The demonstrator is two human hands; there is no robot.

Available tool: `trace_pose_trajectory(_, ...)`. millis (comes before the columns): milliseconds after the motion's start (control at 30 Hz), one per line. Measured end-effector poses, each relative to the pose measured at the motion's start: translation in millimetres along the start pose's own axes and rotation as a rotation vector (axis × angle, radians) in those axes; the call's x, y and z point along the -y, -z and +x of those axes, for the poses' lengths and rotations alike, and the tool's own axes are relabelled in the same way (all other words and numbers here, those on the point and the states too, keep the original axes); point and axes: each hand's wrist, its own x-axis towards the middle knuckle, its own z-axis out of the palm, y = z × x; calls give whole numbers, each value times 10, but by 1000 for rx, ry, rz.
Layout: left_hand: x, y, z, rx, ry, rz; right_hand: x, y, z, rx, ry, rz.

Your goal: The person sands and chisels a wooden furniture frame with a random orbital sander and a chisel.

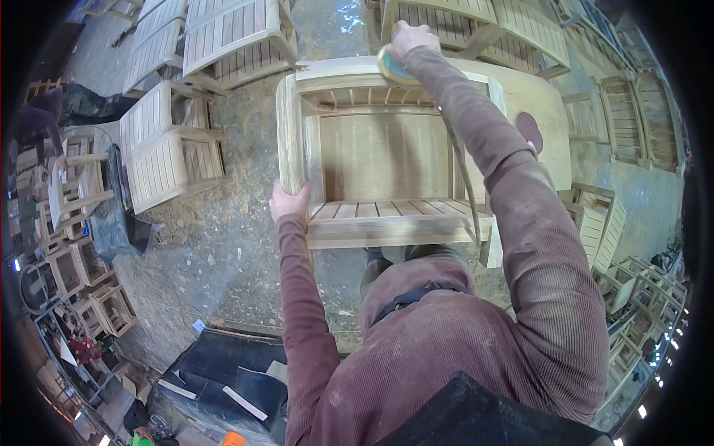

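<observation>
A pale wooden slatted chair frame (346, 232) lies in front of my body on a light board (547, 97). My left hand (288, 202) is closed around the lower end of its left rail (290, 137). At the far rail, my right hand (413, 41) grips the top of a round sanding tool (394, 68), whose disc edge rests against the wood. A hose or cord (462, 167) runs from near the tool down across the frame. Reddish-brown round discs (527, 130) lie on the board beside my right arm.
Wooden chairs stand at the upper left (230, 37), the left (160, 160) and the far side (513, 33). Another person (44, 115) works at the far left. Black sheeting (216, 372) lies at the lower left, near an orange object (233, 438).
</observation>
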Motion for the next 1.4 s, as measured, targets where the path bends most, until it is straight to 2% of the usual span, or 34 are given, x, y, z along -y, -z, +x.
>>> trace_pose_trajectory(100, 21, -9, 7, 16, 13, -48, -324, 53, -56, 3, -53, -18)
trace_pose_trajectory(267, 43, -35, 22, 7, -7, -1, -1365, 28, 40, 13, -320, 7)
trace_pose_trajectory(400, -20, -5, 13, 14, 35, 86, -1412, 173, -94, -32, -418, -10)
trace_pose_trajectory(500, -61, 48, -18, 26, 57, 52, -904, 67, 83, -15, -362, 57)
trace_pose_trajectory(567, -69, 64, -23, 25, 56, 41, -270, 86, 51, -21, -143, 26)
trace_pose_trajectory(600, -76, 70, -23, 30, 53, 32, 65, 220, -189, -7, 93, -60)
trace_pose_trajectory(633, -77, 81, -20, 24, 47, 35, 419, 68, -42, -25, 5, 73)
trace_pose_trajectory(667, -77, 84, -23, 24, 41, 10, 737, 157, -214, -1, 128, 31)
trace_pose_trajectory(700, -87, 74, -32, 25, 36, -13, 1033, 15, -239, -88, 252, -12)
trace_pose_trajectory(733, -102, 71, -30, 21, 24, -3, 1297, 83, -397, -31, 278, 22)
trace_pose_trajectory(767, -118, 69, -27, 8, 16, -4, 1517, -116, -402, -100, 345, 49)
trace_pose_trajectory(833, -87, 48, -32, 0, -7, 16, 1648, -119, -676, -21, 376, 329)
trace_pose_trajectory(900, -60, 10, -21, -12, -55, -112, 1489, -261, -843, -55, 405, 440)
trace_pose_trajectory(967, -65, 1, -15, -5, -57, -106, 1204, -313, -995, -95, 443, 535)
trace_pose_trajectory(1033, -30, -29, -27, 5, -51, -110, 628, -274, -1219, 49, 286, 853)
trace_pose_trajectory(1167, -120, -57, -65, -20, -34, -144, -663, -291, -1807, -86, 260, 995)
trace_pose_trajectory(1233, 58, -148, 31, -24, -72, -105, -1287, -184, -2218, -6, 120, 1039)
trace_pose_trajectory(1267, 63, -182, 18, -1, -109, -102, -1566, -170, -2431, -63, 84, 1078)
trace_pose_trajectory(1333, 61, -202, 12, -181, -216, 33, -2080, -202, -2822, -185, 11, 1105)
trace_pose_trajectory(1367, -34, -232, -21, -165, -244, 49, -2277, -220, -3018, -245, -30, 1092)
trace_pose_trajectory(1400, -259, -308, -95, -282, -360, 118, -2440, -190, -3207, -295, -92, 1029)
